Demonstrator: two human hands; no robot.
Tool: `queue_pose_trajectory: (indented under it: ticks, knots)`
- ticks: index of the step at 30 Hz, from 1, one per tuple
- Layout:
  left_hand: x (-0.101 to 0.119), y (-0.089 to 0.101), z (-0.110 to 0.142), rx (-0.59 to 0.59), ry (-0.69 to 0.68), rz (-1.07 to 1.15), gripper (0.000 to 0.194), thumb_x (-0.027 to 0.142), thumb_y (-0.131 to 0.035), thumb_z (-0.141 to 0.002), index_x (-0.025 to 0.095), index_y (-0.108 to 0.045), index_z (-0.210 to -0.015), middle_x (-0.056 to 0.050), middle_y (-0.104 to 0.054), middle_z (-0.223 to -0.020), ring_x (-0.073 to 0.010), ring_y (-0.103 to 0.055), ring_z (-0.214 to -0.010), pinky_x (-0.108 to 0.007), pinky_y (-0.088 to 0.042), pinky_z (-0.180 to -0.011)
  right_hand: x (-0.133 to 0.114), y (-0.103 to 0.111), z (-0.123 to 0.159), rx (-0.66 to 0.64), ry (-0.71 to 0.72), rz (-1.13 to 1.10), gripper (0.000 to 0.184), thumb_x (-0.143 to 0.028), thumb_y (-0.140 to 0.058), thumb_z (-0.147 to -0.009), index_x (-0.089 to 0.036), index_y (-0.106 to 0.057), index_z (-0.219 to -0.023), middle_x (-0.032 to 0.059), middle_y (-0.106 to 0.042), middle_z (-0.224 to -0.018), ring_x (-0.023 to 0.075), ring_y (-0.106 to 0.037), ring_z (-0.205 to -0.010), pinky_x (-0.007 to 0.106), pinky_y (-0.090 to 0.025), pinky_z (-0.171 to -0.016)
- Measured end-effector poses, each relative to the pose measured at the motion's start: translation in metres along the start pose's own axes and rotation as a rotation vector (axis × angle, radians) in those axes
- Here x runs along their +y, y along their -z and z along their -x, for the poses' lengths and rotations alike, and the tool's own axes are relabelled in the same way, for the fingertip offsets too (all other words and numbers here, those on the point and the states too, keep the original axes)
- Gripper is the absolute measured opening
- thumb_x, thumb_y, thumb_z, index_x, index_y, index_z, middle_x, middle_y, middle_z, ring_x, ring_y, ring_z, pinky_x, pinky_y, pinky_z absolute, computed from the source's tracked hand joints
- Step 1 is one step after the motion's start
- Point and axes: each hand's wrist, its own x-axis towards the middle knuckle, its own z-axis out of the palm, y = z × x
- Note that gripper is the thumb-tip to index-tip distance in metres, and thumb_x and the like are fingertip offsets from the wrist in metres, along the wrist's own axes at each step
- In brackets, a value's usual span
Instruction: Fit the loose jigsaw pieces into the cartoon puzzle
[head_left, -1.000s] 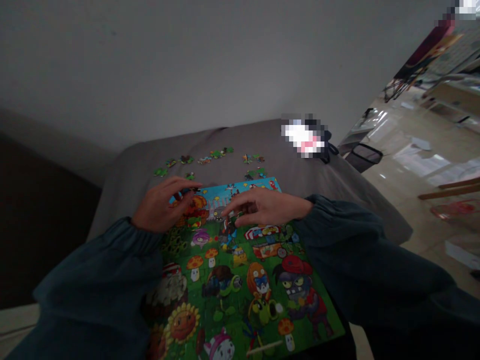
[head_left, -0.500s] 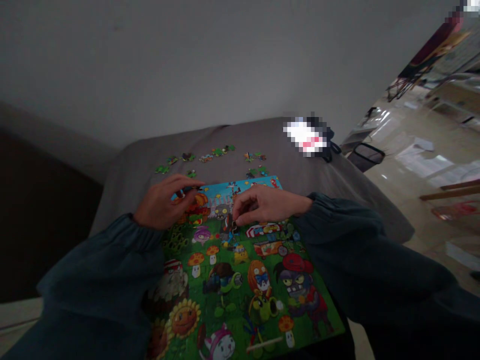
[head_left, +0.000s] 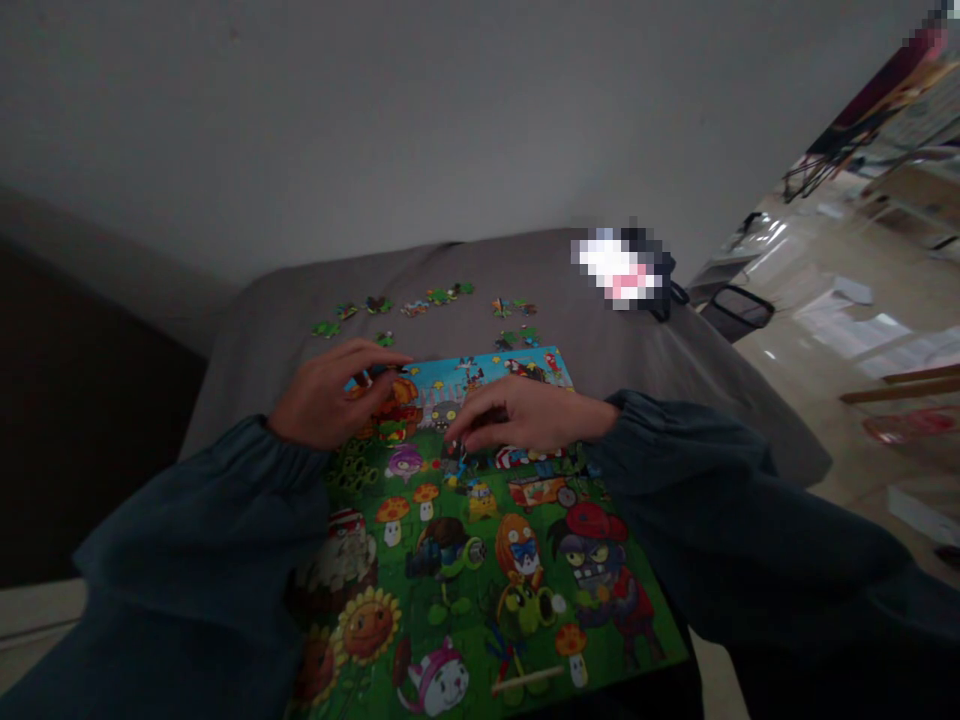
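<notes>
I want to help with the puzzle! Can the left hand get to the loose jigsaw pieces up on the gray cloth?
Probably yes. The left hand is at the far edge of the jigsaw puzzle, close to the loose jigsaw pieces on the gray cloth, and nothing seems in between.

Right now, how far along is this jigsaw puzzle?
Mostly done: the assembled cartoon jigsaw puzzle shows nearly its whole picture. In hand: the left hand seems to pinch a dark piece, and the right hand works at its upper middle. Left: a dozen or so loose pieces on the grey fabric beyond.
</notes>
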Motion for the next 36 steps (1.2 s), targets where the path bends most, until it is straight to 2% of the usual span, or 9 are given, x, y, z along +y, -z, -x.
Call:
queue_pose_trajectory:
  ticks: [5, 9, 12, 18, 23, 30, 32, 36]
  knots:
    - [0.000, 0.000, 0.000, 0.013, 0.004, 0.002, 0.023, 0.030, -0.054, -0.094, 0.025, -0.071, -0.109, -0.004, -0.071, -0.102, -0.0136, -0.064, -0.077, -0.026, -0.054, -0.072, 0.001, 0.011, 0.004, 0.084, -0.094, 0.021, 0.023, -0.017, -0.054, -0.096, -0.018, -0.073, -0.108, 0.0037, -0.070, -0.100, 0.0096, -0.061, -0.073, 0.021, -0.049, -0.060]
    - [0.001, 0.000, -0.001, 0.007, 0.013, 0.000, 0.028, 0.035, -0.053, -0.094, 0.022, -0.072, -0.109, -0.006, -0.071, -0.103, -0.0144, -0.065, -0.077, -0.028, -0.055, -0.073, 0.001, 0.011, 0.004, 0.116, -0.158, 0.062, 0.021, -0.016, -0.054, -0.094, -0.015, -0.074, -0.103, 0.0018, -0.068, -0.085, 0.0086, -0.056, -0.064, 0.022, -0.045, -0.058]
    - [0.001, 0.001, -0.001, -0.003, 0.015, -0.005, 0.029, 0.035, -0.052, -0.094, 0.020, -0.072, -0.109, -0.006, -0.071, -0.102, -0.0139, -0.064, -0.076, -0.027, -0.055, -0.072, 0.002, 0.007, 0.001, 0.105, -0.145, 0.126, 0.019, -0.017, -0.058, -0.093, -0.014, -0.075, -0.101, 0.0016, -0.070, -0.085, 0.0083, -0.053, -0.061, 0.023, -0.042, -0.059]
    - [0.002, 0.001, -0.002, 0.009, -0.017, -0.010, 0.029, 0.032, -0.052, -0.094, 0.019, -0.073, -0.108, -0.007, -0.071, -0.099, -0.0138, -0.063, -0.074, -0.027, -0.055, -0.071, 0.002, 0.002, -0.001, 0.098, -0.072, 0.278, 0.016, -0.013, -0.061, -0.092, -0.015, -0.075, -0.099, 0.0049, -0.073, -0.096, 0.0128, -0.063, -0.084, 0.025, -0.045, -0.076]
    - [0.002, 0.001, -0.003, 0.003, -0.005, -0.011, 0.029, 0.033, -0.052, -0.093, 0.020, -0.073, -0.108, -0.006, -0.071, -0.098, -0.0134, -0.062, -0.071, -0.027, -0.054, -0.069, 0.006, 0.000, 0.000, 0.155, -0.054, 0.446, 0.011, -0.019, -0.068, -0.091, -0.014, -0.072, -0.099, 0.0073, -0.067, -0.101, 0.0177, -0.060, -0.095, 0.030, -0.044, -0.087]
    - [0.008, 0.002, -0.003, -0.031, 0.013, 0.047, 0.025, 0.031, -0.053, -0.093, 0.021, -0.071, -0.107, -0.004, -0.071, -0.099, -0.0108, -0.060, -0.070, -0.024, -0.051, -0.066, 0.011, 0.002, -0.001, 0.342, -0.031, 0.586, 0.022, -0.031, -0.074, -0.088, -0.016, -0.068, -0.102, 0.0084, -0.059, -0.106, 0.0232, -0.053, -0.106, 0.039, -0.040, -0.098]
    - [0.011, 0.002, -0.003, -0.064, 0.023, 0.079, 0.025, 0.030, -0.054, -0.093, 0.020, -0.071, -0.108, -0.004, -0.070, -0.100, -0.0112, -0.061, -0.072, -0.023, -0.050, -0.067, 0.006, 0.000, 0.000, 0.342, -0.023, 0.568, 0.034, -0.041, -0.075, -0.085, -0.017, -0.065, -0.108, 0.0088, -0.058, -0.110, 0.0243, -0.052, -0.108, 0.041, -0.040, -0.100]
    - [0.012, 0.002, -0.003, -0.079, 0.025, 0.116, 0.027, 0.031, -0.053, -0.093, 0.018, -0.071, -0.108, -0.005, -0.070, -0.098, -0.0110, -0.059, -0.068, -0.023, -0.050, -0.064, 0.001, -0.007, 0.003, 0.249, -0.001, 0.585, 0.067, -0.060, -0.081, -0.071, -0.018, -0.060, -0.120, 0.0109, -0.054, -0.121, 0.0290, -0.048, -0.115, 0.047, -0.040, -0.101]
